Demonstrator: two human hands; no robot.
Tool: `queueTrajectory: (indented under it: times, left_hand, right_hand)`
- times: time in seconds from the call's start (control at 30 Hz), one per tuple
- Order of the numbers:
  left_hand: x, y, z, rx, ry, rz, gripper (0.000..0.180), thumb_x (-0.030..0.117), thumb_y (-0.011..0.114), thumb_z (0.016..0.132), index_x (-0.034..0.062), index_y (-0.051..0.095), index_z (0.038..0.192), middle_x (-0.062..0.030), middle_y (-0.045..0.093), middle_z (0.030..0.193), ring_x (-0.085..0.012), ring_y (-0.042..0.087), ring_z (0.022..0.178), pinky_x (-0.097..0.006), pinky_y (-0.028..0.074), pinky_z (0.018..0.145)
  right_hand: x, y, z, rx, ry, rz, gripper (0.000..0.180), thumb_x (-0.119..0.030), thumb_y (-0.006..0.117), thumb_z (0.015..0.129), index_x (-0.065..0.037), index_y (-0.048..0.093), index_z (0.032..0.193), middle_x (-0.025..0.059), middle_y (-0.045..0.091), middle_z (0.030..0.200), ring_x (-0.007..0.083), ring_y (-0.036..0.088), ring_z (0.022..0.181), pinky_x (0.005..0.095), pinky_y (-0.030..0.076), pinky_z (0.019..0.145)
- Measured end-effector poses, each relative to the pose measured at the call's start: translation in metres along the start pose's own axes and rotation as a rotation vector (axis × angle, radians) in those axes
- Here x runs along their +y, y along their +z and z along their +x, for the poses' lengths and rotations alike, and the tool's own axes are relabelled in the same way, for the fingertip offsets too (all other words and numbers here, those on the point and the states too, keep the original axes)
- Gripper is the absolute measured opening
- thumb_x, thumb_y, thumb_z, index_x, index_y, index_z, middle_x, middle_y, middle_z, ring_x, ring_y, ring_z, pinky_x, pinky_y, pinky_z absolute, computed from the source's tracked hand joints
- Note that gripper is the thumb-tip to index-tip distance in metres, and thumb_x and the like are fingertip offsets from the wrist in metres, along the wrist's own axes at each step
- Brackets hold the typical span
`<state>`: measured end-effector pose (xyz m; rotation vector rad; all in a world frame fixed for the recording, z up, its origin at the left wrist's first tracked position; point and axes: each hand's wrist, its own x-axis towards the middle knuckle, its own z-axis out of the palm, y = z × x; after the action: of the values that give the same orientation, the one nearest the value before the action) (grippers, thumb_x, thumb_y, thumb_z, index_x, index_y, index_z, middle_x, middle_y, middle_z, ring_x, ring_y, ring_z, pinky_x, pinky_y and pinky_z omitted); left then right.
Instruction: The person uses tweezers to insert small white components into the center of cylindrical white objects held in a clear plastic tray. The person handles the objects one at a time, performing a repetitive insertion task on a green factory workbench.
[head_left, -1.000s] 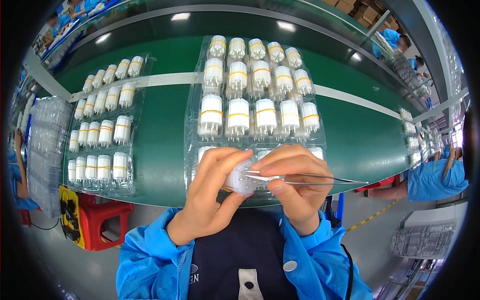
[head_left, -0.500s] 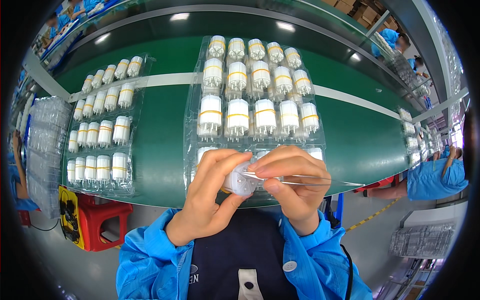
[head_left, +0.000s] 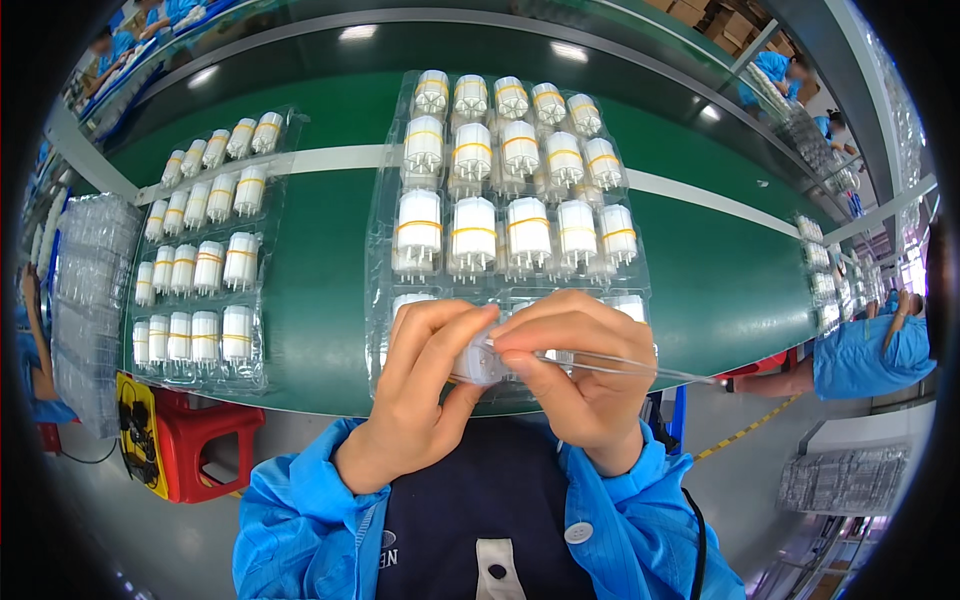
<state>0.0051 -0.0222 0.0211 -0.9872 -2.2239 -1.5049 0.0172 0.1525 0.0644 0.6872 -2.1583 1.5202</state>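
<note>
My left hand (head_left: 420,385) is closed round a white cylindrical part (head_left: 478,362), its end face turned toward my right. Thumb and fingers grip it from both sides. In my right hand (head_left: 585,375) a pair of thin metal tweezers (head_left: 640,370) is pinched between thumb and fingers, with the long shanks pointing out to the right. Their tips meet the end face of the part; my right fingertips hide most of that contact. Right behind my hands lies a clear plastic tray (head_left: 382,265) with rows of white cylinders (head_left: 473,230), each with a yellow band and metal pins.
Another clear tray (head_left: 265,310) of banded cylinders lies to the left on the green table (head_left: 320,260). Stacked clear trays (head_left: 95,300) stand farther left, near a red stool (head_left: 210,445). Co-workers in blue (head_left: 870,345) sit at the right.
My right fingers have moved closer to the part's end face. The tweezers' shanks have come closer together and tilted slightly, and the part has turned a little.
</note>
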Motion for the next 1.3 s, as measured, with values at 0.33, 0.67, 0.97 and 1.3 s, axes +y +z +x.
queueTrajectory:
  times: [0.33,0.67,0.97,1.3]
  left_hand:
    - [-0.016,0.014,-0.009,0.185,0.008,-0.177,0.069,-0.008,0.073,0.068,-0.0001,0.043,0.129,-0.0195,0.056,0.113,-0.0330,0.057,0.100,-0.039,0.047,0.086]
    - [-0.006,0.005,-0.002,0.069,0.025,0.047,0.060,-0.009,0.064,0.072,-0.0036,0.047,0.130,-0.0204,0.049,0.120,-0.0330,0.052,0.106,-0.037,0.045,0.088]
    - [-0.004,0.007,-0.001,0.094,0.016,0.054,0.066,-0.009,0.070,0.066,-0.0011,0.050,0.128,-0.0189,0.050,0.116,-0.0363,0.049,0.103,-0.042,0.040,0.089]
    - [-0.003,0.004,0.002,0.068,0.020,0.047,0.065,-0.009,0.071,0.067,-0.0026,0.050,0.129,-0.0190,0.051,0.114,-0.0362,0.050,0.101,-0.042,0.043,0.087]
  right_hand:
    - [-0.005,0.008,-0.014,0.163,0.110,0.369,0.015,-0.001,0.072,0.078,0.004,0.071,0.093,0.0156,0.070,0.092,0.0244,0.067,0.082,0.0335,0.053,0.072]
    - [0.000,0.018,-0.018,0.211,0.177,0.330,0.013,0.000,0.068,0.083,0.004,0.069,0.096,0.0180,0.069,0.092,0.0222,0.067,0.084,0.0301,0.053,0.073]
    - [0.005,0.018,-0.017,0.181,0.129,0.286,0.011,0.000,0.069,0.083,0.004,0.069,0.094,0.0168,0.070,0.091,0.0218,0.067,0.083,0.0299,0.052,0.073]
    - [0.013,0.018,-0.019,0.177,0.105,0.367,0.011,0.001,0.069,0.083,0.005,0.068,0.093,0.0159,0.071,0.089,0.0226,0.067,0.081,0.0308,0.053,0.072]
